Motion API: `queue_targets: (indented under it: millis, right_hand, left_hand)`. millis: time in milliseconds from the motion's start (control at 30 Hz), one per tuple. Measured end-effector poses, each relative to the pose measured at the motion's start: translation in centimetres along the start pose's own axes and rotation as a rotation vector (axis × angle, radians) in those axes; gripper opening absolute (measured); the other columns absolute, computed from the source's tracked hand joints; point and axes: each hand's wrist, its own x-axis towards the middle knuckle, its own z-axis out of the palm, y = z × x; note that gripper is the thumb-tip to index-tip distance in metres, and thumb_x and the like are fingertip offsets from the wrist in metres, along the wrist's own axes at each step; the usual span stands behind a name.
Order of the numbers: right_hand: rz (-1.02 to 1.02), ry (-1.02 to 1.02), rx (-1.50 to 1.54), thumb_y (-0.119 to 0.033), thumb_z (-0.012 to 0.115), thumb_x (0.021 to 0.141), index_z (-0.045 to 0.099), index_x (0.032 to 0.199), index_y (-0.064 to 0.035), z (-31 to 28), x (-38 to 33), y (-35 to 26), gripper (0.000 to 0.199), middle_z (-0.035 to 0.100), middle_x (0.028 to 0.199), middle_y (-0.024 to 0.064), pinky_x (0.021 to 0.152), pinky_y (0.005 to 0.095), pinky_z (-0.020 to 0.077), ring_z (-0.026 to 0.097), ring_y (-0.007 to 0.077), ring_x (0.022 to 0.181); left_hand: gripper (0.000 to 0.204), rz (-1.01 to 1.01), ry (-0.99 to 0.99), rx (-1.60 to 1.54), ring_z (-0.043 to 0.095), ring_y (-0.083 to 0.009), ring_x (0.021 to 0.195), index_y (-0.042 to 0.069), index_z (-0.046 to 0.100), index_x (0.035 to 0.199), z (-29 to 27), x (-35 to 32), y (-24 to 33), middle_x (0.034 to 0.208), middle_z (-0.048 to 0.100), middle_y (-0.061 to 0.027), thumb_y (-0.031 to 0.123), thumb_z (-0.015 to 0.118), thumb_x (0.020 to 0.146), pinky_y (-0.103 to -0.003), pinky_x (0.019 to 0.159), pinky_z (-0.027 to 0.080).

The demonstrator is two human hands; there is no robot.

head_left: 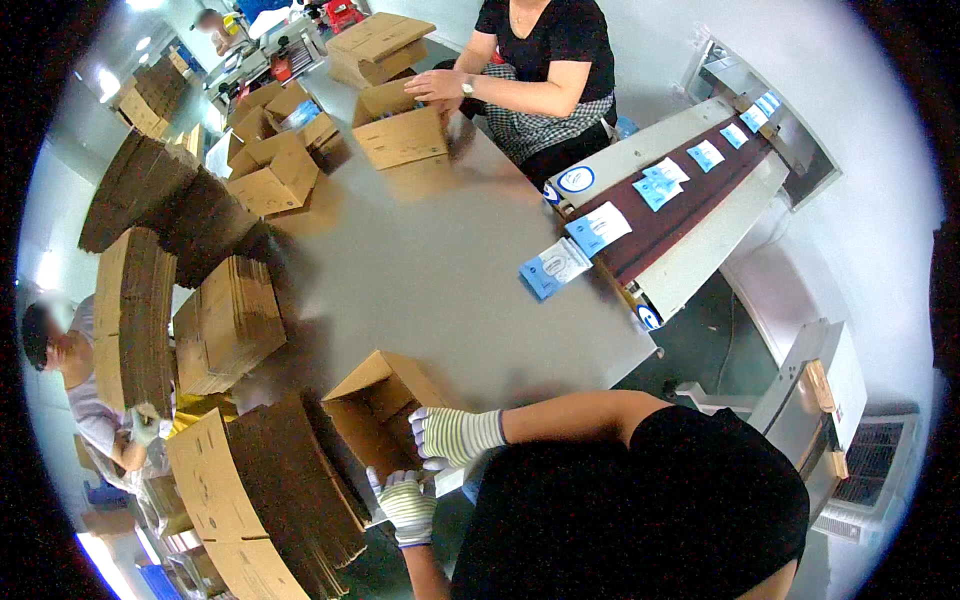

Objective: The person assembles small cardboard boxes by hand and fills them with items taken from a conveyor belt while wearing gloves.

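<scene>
An open brown cardboard box (372, 412) stands at the near edge of the grey table, its inside dark. My right hand (455, 436), in a striped white and green glove, reaches in from the right, fingers bent over the box's right side. My left hand (405, 508), gloved alike, is at the box's near edge with its thumb up and its fingers curled there. Between my hands a pale strip (452, 480) shows beside the box; I cannot tell what it is. The bottom of the box is mostly hidden.
Stacks of flattened cartons (275, 490) stand close on my left. At right, a conveyor belt (690, 215) carries blue and white packets; one packet (556, 268) lies past its end on the table (400, 270). Across, a co-worker's hand rests on another open box (400, 135).
</scene>
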Motion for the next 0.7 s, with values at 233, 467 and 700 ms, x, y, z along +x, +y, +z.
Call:
queue_targets:
  millis: [233,467,700]
  right_hand:
    - [-0.004,0.338,0.299,-0.035,0.055,0.081,0.057,0.078,-0.008,-4.4,-0.1,3.2,0.027,0.059,0.077,0.0061,0.079,0.0406,0.0466,0.058,0.0262,0.082]
    - [0.768,-0.468,-0.181,-0.035,0.054,0.083,0.067,0.088,-0.0062,-14.9,-8.3,18.8,0.032,0.065,0.084,0.0191,0.074,0.0451,0.0498,0.063,0.0361,0.082]
    - [0.997,-0.72,-0.45,-0.023,0.062,0.078,0.064,0.102,-0.0072,-21.6,-15.8,28.4,0.029,0.065,0.097,0.0189,0.083,0.0426,0.0482,0.062,0.032,0.094]
  left_hand:
    - [0.02,0.009,0.067,-0.002,0.055,-0.0289,0.073,0.01,0.056,0.072,0.4,0.2,-0.1,0.07,0.053,-0.0082,0.027,0.065,0.066,-0.054,0.105,0.026]
    - [0.018,-0.042,-0.018,-0.034,0.056,-0.0264,0.074,0.012,0.057,0.073,0.0,1.0,0.1,0.07,0.054,-0.0066,0.024,0.068,0.065,-0.053,0.108,0.022]
    - [0.017,-0.047,-0.041,-0.084,0.055,-0.0268,0.074,0.013,0.056,0.074,0.1,1.3,-0.2,0.07,0.052,-0.0066,0.022,0.068,0.065,-0.054,0.108,0.021]
